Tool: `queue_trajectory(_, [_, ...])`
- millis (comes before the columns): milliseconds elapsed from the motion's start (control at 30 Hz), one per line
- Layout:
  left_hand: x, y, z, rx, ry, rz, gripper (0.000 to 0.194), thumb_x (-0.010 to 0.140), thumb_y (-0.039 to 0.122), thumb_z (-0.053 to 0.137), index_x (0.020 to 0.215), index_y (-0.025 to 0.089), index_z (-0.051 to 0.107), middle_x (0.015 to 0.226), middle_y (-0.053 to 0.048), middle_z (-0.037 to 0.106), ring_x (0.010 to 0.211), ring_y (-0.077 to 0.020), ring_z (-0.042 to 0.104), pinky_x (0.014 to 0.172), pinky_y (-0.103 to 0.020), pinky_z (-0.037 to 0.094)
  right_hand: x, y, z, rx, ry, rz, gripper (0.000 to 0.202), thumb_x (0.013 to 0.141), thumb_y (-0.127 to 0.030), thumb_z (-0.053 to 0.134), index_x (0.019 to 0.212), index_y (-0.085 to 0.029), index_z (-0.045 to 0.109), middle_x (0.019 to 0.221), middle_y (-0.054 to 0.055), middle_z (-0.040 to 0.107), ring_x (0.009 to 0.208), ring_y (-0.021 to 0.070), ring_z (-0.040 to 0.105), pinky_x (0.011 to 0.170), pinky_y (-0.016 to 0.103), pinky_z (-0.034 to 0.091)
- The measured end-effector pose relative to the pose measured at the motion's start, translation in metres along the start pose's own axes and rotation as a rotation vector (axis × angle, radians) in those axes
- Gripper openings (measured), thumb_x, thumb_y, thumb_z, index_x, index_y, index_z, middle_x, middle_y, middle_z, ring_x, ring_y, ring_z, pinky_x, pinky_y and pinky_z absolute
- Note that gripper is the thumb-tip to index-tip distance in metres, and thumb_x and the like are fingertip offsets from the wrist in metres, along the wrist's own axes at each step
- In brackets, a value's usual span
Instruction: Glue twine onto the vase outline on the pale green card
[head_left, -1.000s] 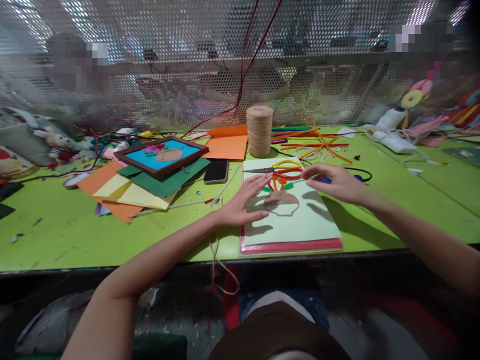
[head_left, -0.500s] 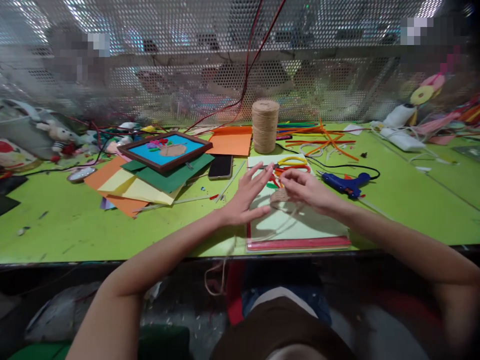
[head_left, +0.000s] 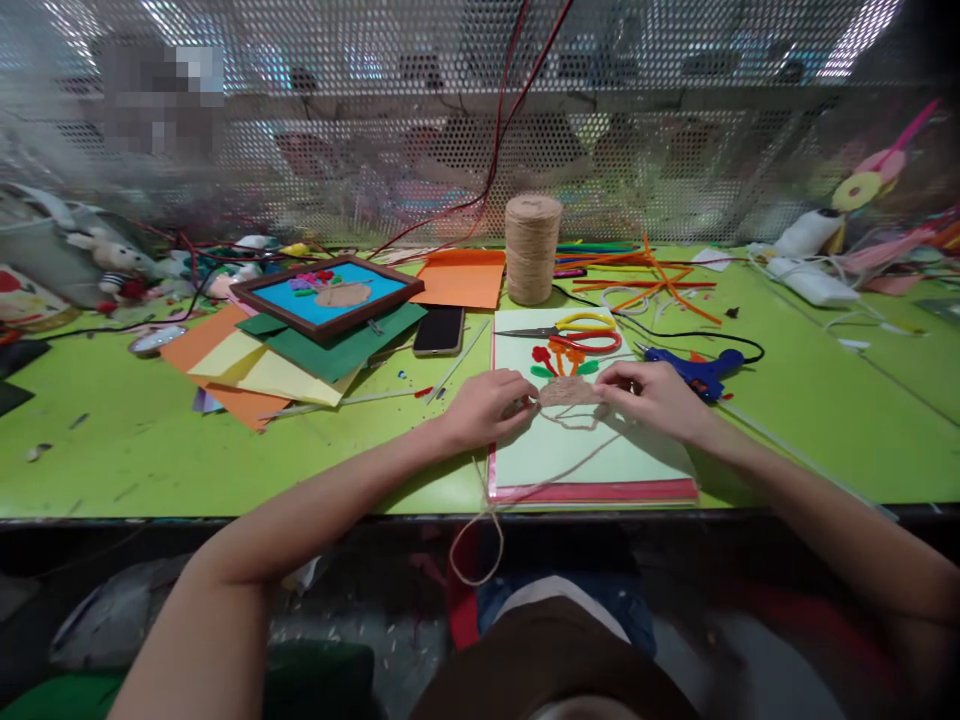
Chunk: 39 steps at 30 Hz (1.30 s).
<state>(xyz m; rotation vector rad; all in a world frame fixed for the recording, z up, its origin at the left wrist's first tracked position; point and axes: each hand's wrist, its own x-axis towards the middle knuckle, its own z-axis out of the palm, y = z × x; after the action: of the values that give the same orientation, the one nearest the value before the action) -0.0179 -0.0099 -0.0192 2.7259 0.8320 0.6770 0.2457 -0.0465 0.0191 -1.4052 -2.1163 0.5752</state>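
Observation:
A pot shape made of rows of jute twine [head_left: 568, 391] lies on a pale green sheet [head_left: 600, 465], below small red and orange flowers [head_left: 559, 355] with green leaves. My left hand [head_left: 495, 408] has its fingers curled and pinches the twine at the pot's left edge. At the right edge, my right hand [head_left: 654, 397] pinches the twine between thumb and fingertips. A loose strand [head_left: 574, 466] trails below the pot, across the sheet and over the table's front edge in a loop. Scissors [head_left: 566, 331] with yellow and red handles rest just above the flowers.
A twine spool [head_left: 532, 250] stands behind the sheet. Right of it lie pipe cleaners [head_left: 660, 283] and a blue glue gun [head_left: 694, 372] with a cord. Leftward are a phone [head_left: 439, 331], a framed flower picture [head_left: 330, 295] and coloured papers [head_left: 262, 370]. A perforated metal screen [head_left: 375, 150] rises behind.
My left hand has gone from spread to curled and moved down to the pot's left edge. The right hand has moved right and down, uncovering the flowers and scissors.

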Motion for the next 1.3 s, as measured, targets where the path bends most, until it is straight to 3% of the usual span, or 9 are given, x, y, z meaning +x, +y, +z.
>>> queue_trajectory(100, [-0.001,-0.002,0.001,-0.008,-0.009,0.002,0.024,0.094,0.03,0.046,0.096,0.017,0.066,0.085,-0.008,0.068,0.079,-0.0184,0.059,0.07,-0.029,0.043,0.002,-0.003,0.008,0.003,0.093,-0.005,0.034,0.087,-0.048,0.056,0.079,-0.019,0.071,0.073,0.004,0.071,0.062,0.014,0.057,0.061,0.027,0.04])
queue_trajectory(367, [-0.003,-0.008,0.006,0.116,0.077,0.099,0.022,0.096,0.028,0.046,0.097,0.017,0.066,0.089,-0.008,0.068,0.082,-0.0181,0.06,0.07,-0.028,0.046,0.003,0.005,0.025,-0.122,0.15,0.06,0.034,0.088,-0.047,0.056,0.076,-0.02,0.072,0.075,0.004,0.073,0.066,0.016,0.06,0.064,0.029,0.039])
queue_trajectory(600, [-0.005,-0.012,0.007,0.158,0.138,0.223,0.022,0.093,0.022,0.05,0.101,0.019,0.071,0.093,-0.006,0.07,0.084,-0.0166,0.06,0.072,-0.028,0.047,0.003,0.005,0.024,-0.203,0.107,0.084,0.036,0.088,-0.049,0.055,0.071,-0.02,0.068,0.071,0.003,0.07,0.063,0.0148,0.056,0.06,0.029,0.034])
queue_trajectory(833, [-0.005,-0.005,0.001,0.227,0.107,0.32,0.024,0.09,0.025,0.052,0.102,0.024,0.073,0.096,-0.003,0.071,0.084,-0.017,0.058,0.071,-0.031,0.043,0.003,0.004,0.024,-0.245,0.071,0.111,0.033,0.087,-0.046,0.055,0.072,-0.02,0.069,0.069,0.003,0.069,0.06,0.0141,0.054,0.059,0.029,0.031])
queue_trajectory(1300, [-0.004,-0.006,0.003,0.289,0.034,0.267,0.026,0.089,0.026,0.051,0.105,0.023,0.072,0.099,-0.003,0.071,0.086,-0.0177,0.058,0.073,-0.032,0.039,0.002,0.001,0.022,-0.26,0.002,0.114,0.035,0.086,-0.047,0.054,0.069,-0.02,0.067,0.072,0.003,0.069,0.064,0.0147,0.054,0.06,0.028,0.03])
